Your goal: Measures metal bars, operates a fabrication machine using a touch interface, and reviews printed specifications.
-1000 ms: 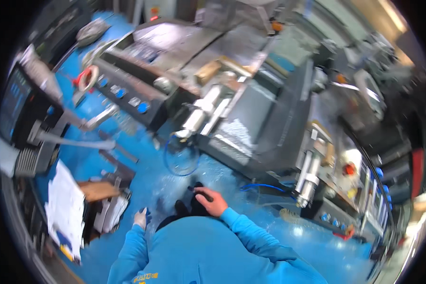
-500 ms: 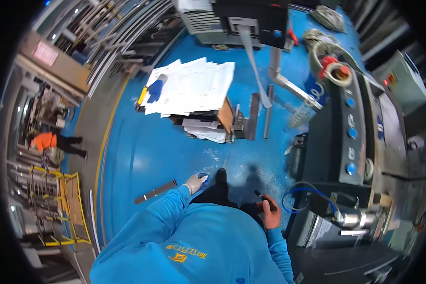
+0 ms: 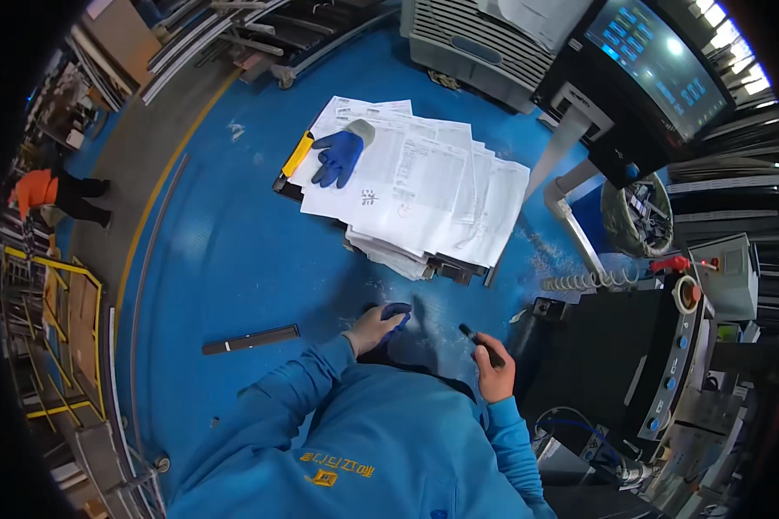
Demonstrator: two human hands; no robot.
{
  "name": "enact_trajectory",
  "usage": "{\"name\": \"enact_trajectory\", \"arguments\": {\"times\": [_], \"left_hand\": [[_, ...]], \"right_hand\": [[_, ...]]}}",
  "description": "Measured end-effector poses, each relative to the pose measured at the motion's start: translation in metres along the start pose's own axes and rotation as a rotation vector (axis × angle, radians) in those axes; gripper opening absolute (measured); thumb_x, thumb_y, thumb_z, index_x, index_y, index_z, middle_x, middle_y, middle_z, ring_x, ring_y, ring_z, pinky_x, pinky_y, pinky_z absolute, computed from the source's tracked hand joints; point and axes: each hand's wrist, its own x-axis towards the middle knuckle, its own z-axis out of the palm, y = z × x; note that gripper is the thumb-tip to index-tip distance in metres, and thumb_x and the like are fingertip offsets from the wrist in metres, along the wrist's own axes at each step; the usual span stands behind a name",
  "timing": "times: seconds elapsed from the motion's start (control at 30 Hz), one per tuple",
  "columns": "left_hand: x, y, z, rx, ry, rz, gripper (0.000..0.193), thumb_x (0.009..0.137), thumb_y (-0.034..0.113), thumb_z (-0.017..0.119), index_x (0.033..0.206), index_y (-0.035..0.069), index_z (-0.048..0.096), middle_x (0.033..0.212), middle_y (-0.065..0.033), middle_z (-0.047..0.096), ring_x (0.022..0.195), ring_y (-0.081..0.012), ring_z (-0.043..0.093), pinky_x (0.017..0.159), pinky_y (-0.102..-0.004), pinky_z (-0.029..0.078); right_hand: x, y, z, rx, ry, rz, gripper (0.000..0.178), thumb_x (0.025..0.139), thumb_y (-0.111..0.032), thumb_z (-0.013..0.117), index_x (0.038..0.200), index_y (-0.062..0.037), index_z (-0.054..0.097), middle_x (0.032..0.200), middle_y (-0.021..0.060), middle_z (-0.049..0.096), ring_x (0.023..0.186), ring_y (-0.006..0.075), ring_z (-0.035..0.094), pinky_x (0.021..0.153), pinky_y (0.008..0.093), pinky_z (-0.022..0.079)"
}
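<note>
Papers (image 3: pixel 424 186) now nearer; left hand (image 3: pixel 374 327) grips blue glove (image 3: pixel 398 313), right hand (image 3: pixel 493 370) marker (image 3: pixel 480 343)

Both hands are raised before the chest, left (image 3: pixel 374 329) and right (image 3: pixel 493 374), fingers curled closed.

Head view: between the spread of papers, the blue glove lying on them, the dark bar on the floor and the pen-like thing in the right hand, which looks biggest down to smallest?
1. Spread of papers
2. Dark bar
3. Blue glove, close to the bar, so unsure
4. Pen-like thing in the right hand
</note>
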Motion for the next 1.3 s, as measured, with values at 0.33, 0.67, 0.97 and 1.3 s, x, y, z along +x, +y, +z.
{"name": "enact_trajectory", "arguments": {"times": [0.33,0.67,0.97,1.3], "left_hand": [[0.006,-0.064,-0.119,-0.046,0.265,-0.206,0.032,0.098,0.023,0.06,0.122,0.003,0.066,0.112,-0.0083,0.069,0.093,-0.0195,0.064,0.085,-0.0282,0.05],[-0.152,-0.229,-0.12,-0.702,0.821,-0.531,0.033,0.098,0.025,0.062,0.121,0.003,0.066,0.104,-0.0107,0.069,0.082,-0.0237,0.065,0.074,-0.0364,0.053],[-0.172,-0.183,-0.077,-0.692,0.909,-0.642,0.033,0.098,0.028,0.062,0.12,0.004,0.065,0.098,-0.0093,0.067,0.075,-0.0207,0.063,0.066,-0.0339,0.051],[-0.078,-0.074,-0.101,-0.406,0.829,-0.565,0.04,0.098,0.037,0.059,0.121,0.005,0.064,0.1,-0.0089,0.067,0.08,-0.0201,0.064,0.07,-0.033,0.052]], "right_hand": [[0.1,-0.066,0.109,-0.417,-0.441,-0.254,0.052,0.087,-0.009,0.07,0.135,-0.0039,0.055,0.119,0.013,0.065,0.093,0.0264,0.066,0.087,0.0319,0.052],[0.173,-0.066,0.154,-0.473,-0.666,-0.449,0.077,0.085,-0.012,0.071,0.152,-0.008,0.033,0.134,0.0136,0.059,0.099,0.0291,0.064,0.09,0.0337,0.051],[0.188,-0.05,0.141,-0.244,-0.659,-0.283,0.066,0.088,-0.012,0.068,0.147,-0.0072,0.041,0.127,0.0138,0.063,0.095,0.0307,0.065,0.088,0.033,0.052],[0.224,-0.028,0.094,-0.152,-0.315,-0.087,0.024,0.096,-0.016,0.06,0.113,0.0009,0.063,0.092,0.0149,0.066,0.078,0.0254,0.06,0.067,0.0362,0.05]]}}
